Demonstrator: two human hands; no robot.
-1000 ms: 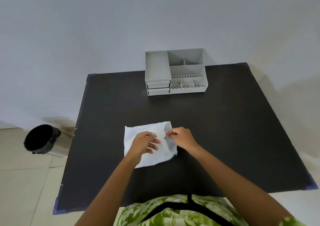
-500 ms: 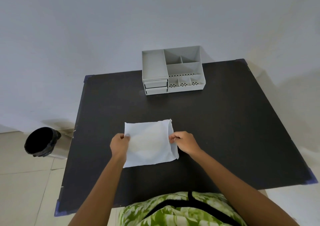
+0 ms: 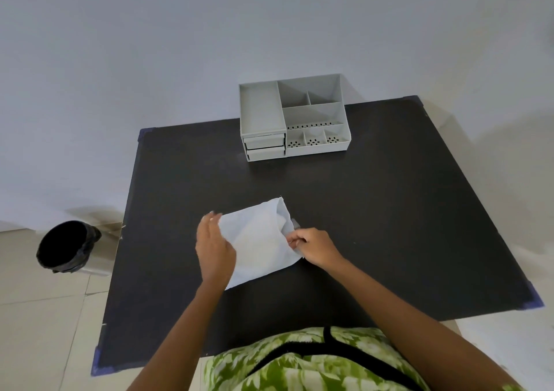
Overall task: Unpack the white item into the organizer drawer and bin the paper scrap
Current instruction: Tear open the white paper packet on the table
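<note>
Black table [image 3: 389, 211]: right hand [image 3: 314, 247] pinches white pouch [image 3: 260, 241]; left hand [image 3: 214, 250] alongside.

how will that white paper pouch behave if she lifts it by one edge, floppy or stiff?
Probably floppy: the white paper pouch is creased and its open end sags where the right hand pinches it. Likely light, since its far end lifts off the table. It could tear if pulled hard.

The black table [image 3: 389, 211], with blue-taped corners, is carrying two items. A grey organizer [image 3: 293, 118], its two small drawers facing front at its left, is sitting at the far edge, against the wall. A white paper packet [image 3: 257, 241] is lying near the front centre, well apart from the organizer. A black-lined bin [image 3: 67, 247] is standing on the tiled floor [image 3: 39, 330], left of the table.
</note>
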